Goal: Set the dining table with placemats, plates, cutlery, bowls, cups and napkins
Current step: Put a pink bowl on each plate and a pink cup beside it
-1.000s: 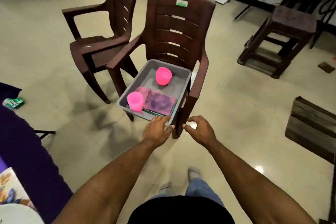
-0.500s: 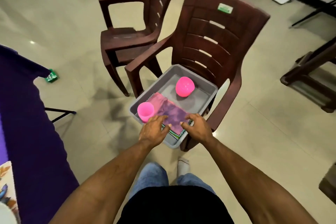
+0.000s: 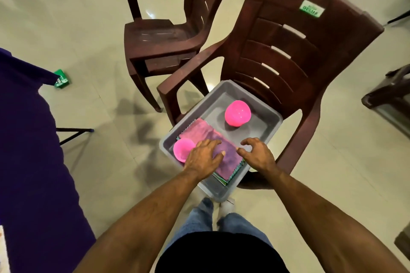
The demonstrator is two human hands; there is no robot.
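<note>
Napkins (image 3: 206, 137) lie as a folded pink-and-purple cloth stack at the near end of a grey tray (image 3: 264, 133), which rests on the seat of a brown plastic chair (image 3: 288, 51). From the head camera, the only view, the left hand (image 3: 203, 157) lies on top of the stack with fingers spread and nearly flat, pressing the cloth rather than gripping it. The right hand (image 3: 257, 154) hovers just beside the stack's right edge, fingers loosely curled and holding nothing; whether its thumb touches the cloth is hard to tell from this angle. A pink cup (image 3: 183, 149) stands in the tray's near left corner, touching the left hand's side and partly on the cloth, and a pink bowl (image 3: 237, 113) sits apart at the far end. Green-edged layers (image 3: 230, 176) show under the top napkin, perhaps placemats. A second chair (image 3: 168, 35) stands behind, and a purple table cover (image 3: 28, 139) fills the left side. The risk I see is the cup: if the top napkin is dragged out leftward or lifted quickly, the cup may tip. The tray also overhangs the seat's front edge, so hard downward pressure near that end could tilt it off the chair.
</note>
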